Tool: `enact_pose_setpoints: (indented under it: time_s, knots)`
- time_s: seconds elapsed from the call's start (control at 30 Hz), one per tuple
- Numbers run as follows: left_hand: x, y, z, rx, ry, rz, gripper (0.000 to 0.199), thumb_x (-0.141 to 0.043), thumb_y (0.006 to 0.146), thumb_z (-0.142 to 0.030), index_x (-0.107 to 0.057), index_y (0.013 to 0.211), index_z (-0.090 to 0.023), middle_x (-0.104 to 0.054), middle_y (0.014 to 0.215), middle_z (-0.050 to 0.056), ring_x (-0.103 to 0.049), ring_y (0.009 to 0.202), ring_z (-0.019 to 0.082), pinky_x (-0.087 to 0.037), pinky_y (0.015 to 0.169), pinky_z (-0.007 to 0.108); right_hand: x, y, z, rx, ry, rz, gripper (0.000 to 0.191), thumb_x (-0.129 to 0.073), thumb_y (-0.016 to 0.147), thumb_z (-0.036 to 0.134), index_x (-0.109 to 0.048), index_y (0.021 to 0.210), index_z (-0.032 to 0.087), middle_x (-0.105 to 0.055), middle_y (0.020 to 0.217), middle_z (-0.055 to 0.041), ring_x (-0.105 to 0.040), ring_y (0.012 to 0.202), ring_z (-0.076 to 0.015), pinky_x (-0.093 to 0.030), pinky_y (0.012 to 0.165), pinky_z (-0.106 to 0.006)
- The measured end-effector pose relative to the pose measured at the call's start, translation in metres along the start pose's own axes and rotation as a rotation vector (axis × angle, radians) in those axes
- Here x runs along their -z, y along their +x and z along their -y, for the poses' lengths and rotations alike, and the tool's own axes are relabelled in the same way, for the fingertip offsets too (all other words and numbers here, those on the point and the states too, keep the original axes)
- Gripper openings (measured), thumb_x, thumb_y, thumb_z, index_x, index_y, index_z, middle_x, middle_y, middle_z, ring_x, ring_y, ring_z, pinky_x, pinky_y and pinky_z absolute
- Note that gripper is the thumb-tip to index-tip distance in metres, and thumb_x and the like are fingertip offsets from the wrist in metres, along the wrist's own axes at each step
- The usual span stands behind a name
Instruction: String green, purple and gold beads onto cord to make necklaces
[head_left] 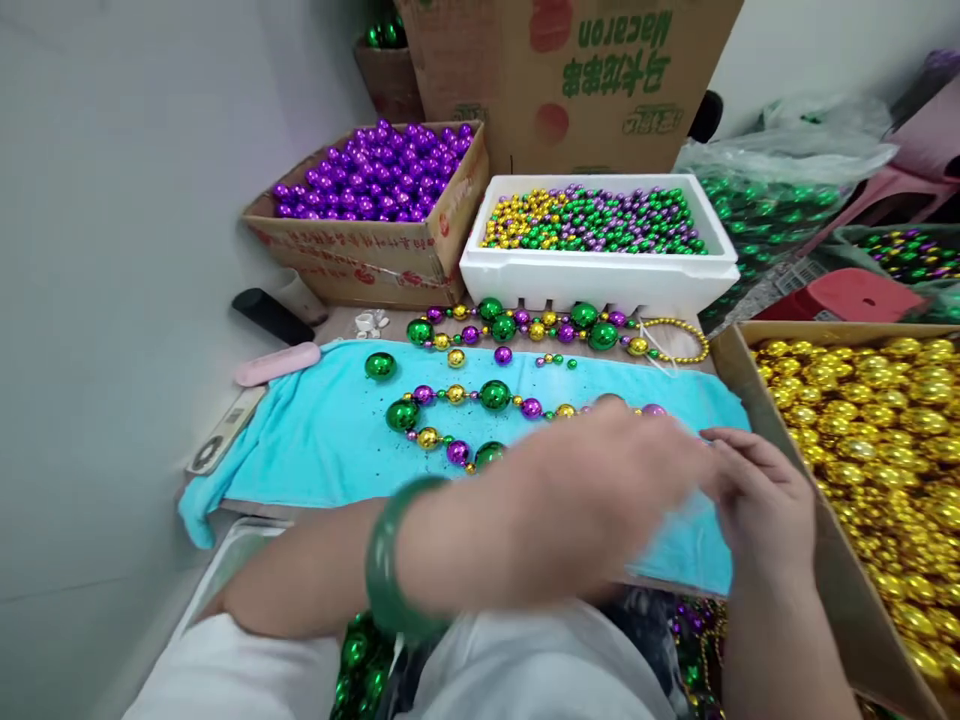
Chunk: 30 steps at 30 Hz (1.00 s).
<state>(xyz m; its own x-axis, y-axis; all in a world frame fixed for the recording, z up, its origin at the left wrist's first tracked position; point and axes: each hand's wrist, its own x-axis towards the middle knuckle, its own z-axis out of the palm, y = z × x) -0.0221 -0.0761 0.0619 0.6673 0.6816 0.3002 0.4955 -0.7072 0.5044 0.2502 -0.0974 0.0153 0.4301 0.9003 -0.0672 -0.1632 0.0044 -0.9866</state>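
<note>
My left hand (592, 490), with a green bangle (384, 550) on its wrist, reaches across to the right and is smeared by motion. Its fingertips meet those of my right hand (765, 500), so what they do is hard to see. My right hand's thumb and fingers are pinched together; whatever they hold is too small or hidden to name. Beneath my left hand, a bead necklace (493, 396) of green, purple and gold balls curves over the turquoise towel (322, 430). Loose on the towel lie a green ball (380, 366), a gold bead (456, 358) and a purple bead (503, 355).
Behind the towel lies another bead strand (502, 326). A white foam box (600, 270) of small mixed beads and a carton (375, 265) of purple balls stand at the back. To the right is a carton (832, 560) of gold beads. A phone-like device (225, 430) lies left.
</note>
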Motion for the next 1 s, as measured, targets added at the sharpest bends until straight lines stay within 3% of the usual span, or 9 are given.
enact_pose_setpoints:
  time_s: [0.07,0.13,0.23,0.33,0.53,0.63,1.0]
  knots:
    - [0.013,0.008,0.01,0.093,-0.232,-0.177,0.031,-0.055,0.09,-0.033,-0.061,0.121,-0.03,-0.067,0.111,0.006,-0.059,0.113,0.027,-0.054,0.082,0.043,-0.001,-0.006,-0.012,0.033,-0.028,0.104,0.02,-0.078,0.066,0.032,-0.073,0.079,0.017,-0.054,0.053,0.0004,-0.046,0.046,-0.0103,-0.031,0.04,-0.021]
    - [0.015,0.007,0.023,0.302,-0.694,-0.382,0.034,-0.063,0.085,-0.029,-0.063,0.119,-0.025,-0.067,0.109,0.007,-0.064,0.098,0.022,-0.056,0.077,0.035,-0.006,-0.014,-0.023,0.042,-0.1,0.236,0.019,-0.072,0.073,0.035,-0.072,0.08,0.017,-0.053,0.051,0.001,-0.045,0.045,-0.01,-0.031,0.04,-0.021]
    - [0.0,-0.008,0.04,0.575,-1.313,-0.596,0.035,-0.069,0.077,-0.025,-0.065,0.112,-0.022,-0.067,0.101,0.005,-0.065,0.087,0.015,-0.054,0.071,0.026,-0.018,-0.027,-0.033,0.025,-0.172,0.374,0.02,-0.067,0.077,0.037,-0.071,0.079,0.017,-0.051,0.049,0.0016,-0.043,0.043,-0.0099,-0.032,0.041,-0.022]
    - [-0.02,-0.022,0.048,0.677,-1.591,-0.716,0.031,-0.068,0.077,-0.023,-0.066,0.108,-0.02,-0.068,0.099,0.005,-0.065,0.083,0.013,-0.054,0.072,0.024,-0.03,-0.037,-0.04,0.004,-0.186,0.43,0.021,-0.065,0.077,0.038,-0.069,0.079,0.018,-0.05,0.049,0.0019,-0.043,0.044,-0.0108,-0.032,0.041,-0.023]
    - [-0.03,-0.015,0.049,0.838,-1.766,-0.896,0.009,-0.06,0.078,-0.019,-0.064,0.085,-0.014,-0.07,0.082,0.006,-0.068,0.077,0.015,-0.057,0.068,0.024,-0.036,-0.045,-0.052,-0.001,-0.204,0.496,0.021,-0.063,0.078,0.038,-0.069,0.078,0.018,-0.049,0.05,0.002,-0.046,0.046,-0.0119,-0.037,0.045,-0.024]
    - [-0.028,-0.009,0.047,0.855,-1.797,-0.961,0.01,-0.055,0.079,-0.016,-0.064,0.082,-0.013,-0.069,0.077,0.006,-0.069,0.077,0.015,-0.057,0.067,0.023,-0.033,-0.045,-0.056,0.003,-0.233,0.501,0.021,-0.062,0.079,0.037,-0.069,0.078,0.018,-0.048,0.051,0.002,-0.045,0.047,-0.0116,-0.037,0.045,-0.024]
    - [-0.037,-0.005,0.047,0.827,-1.793,-0.919,0.015,-0.06,0.077,-0.019,-0.064,0.091,-0.015,-0.07,0.082,0.006,-0.069,0.085,0.016,-0.057,0.074,0.025,-0.024,-0.041,-0.059,-0.015,-0.317,0.48,0.022,-0.061,0.079,0.039,-0.069,0.078,0.018,-0.049,0.054,0.0017,-0.043,0.048,-0.0119,-0.035,0.045,-0.025]
